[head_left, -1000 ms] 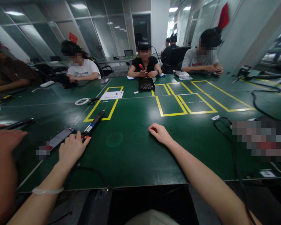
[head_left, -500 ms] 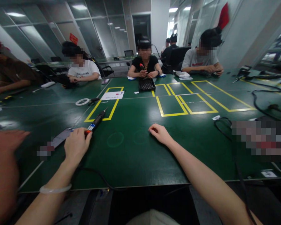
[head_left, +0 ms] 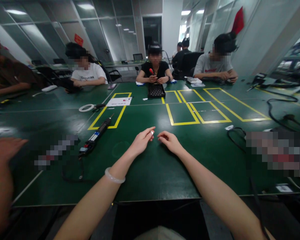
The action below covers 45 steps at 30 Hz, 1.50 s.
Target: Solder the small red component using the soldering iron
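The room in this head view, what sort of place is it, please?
Probably a shared workshop or training room: a large green table with yellow tape outlines, what looks like an electric screwdriver, and people wearing headsets.

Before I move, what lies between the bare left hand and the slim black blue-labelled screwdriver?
Green tabletop with a faint ring mark lies between the left hand and the screwdriver, in the head view.

Shared workroom like a workshop, long green table (head_left: 145,176) with yellow taped boxes (head_left: 182,114), seated workers (head_left: 88,75), glass partitions (head_left: 103,40)
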Each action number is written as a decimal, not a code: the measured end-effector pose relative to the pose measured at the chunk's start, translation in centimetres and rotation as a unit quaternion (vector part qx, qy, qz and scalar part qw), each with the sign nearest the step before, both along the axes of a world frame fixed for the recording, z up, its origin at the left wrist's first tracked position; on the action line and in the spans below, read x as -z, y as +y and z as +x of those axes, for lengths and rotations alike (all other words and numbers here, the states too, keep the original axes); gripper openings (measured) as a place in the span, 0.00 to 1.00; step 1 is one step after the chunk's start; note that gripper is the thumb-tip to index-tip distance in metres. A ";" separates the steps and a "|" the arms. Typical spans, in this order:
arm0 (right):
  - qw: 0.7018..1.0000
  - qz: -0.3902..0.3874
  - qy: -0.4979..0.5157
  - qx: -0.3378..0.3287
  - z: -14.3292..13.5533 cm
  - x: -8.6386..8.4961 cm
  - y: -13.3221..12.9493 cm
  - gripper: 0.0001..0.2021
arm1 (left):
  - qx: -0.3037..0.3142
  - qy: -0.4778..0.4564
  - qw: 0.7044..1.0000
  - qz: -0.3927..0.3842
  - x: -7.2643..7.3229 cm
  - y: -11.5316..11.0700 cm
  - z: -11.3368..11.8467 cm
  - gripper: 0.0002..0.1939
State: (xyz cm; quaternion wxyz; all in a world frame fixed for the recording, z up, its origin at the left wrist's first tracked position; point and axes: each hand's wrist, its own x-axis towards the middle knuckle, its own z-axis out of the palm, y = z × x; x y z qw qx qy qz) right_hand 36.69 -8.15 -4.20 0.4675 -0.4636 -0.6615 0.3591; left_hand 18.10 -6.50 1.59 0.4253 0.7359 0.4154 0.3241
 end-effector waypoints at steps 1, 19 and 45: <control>1.000 -0.007 0.021 -0.005 0.0 0.1 0.1 0.09 | 0.003 0.005 1.000 0.005 0.6 0.1 0.2 0.26; 0.982 -0.069 0.146 -0.101 -0.9 -0.8 -0.6 0.15 | 0.071 0.059 0.994 0.065 2.9 -1.2 -0.2 0.31; 0.969 -0.120 0.198 -0.086 -0.8 -0.6 -0.3 0.16 | 0.009 0.048 0.991 0.127 1.9 -1.5 -0.5 0.13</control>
